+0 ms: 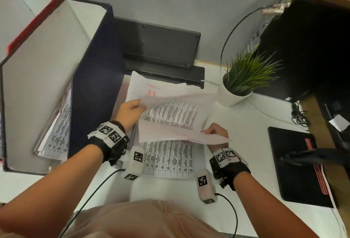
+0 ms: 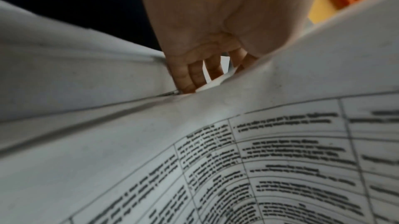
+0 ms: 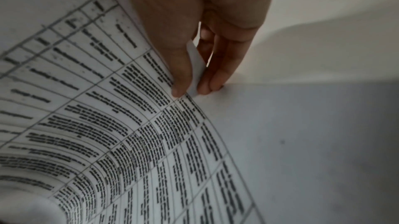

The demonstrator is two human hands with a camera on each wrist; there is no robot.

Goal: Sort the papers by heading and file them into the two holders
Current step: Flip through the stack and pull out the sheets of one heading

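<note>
A stack of printed table papers (image 1: 168,160) lies on the white desk in front of me. I hold a few sheets (image 1: 170,120) lifted off its top between both hands. My left hand (image 1: 141,106) grips their left edge, fingers (image 2: 187,77) curled under the paper (image 2: 259,159). At the near right corner, my right hand (image 1: 205,131) pinches the sheets (image 3: 108,125) between thumb and fingers (image 3: 213,81). Under the lifted sheets a page with a red "HR" heading (image 1: 153,93) shows. At the left stand a red-edged holder (image 1: 34,20) and a navy holder (image 1: 91,78) with papers (image 1: 56,135) in it.
A black device (image 1: 159,48) sits behind the stack against the grey partition. A potted plant (image 1: 236,94) stands to the right of the papers. Farther right are a black computer tower (image 1: 312,48), cables and a black pad (image 1: 295,164).
</note>
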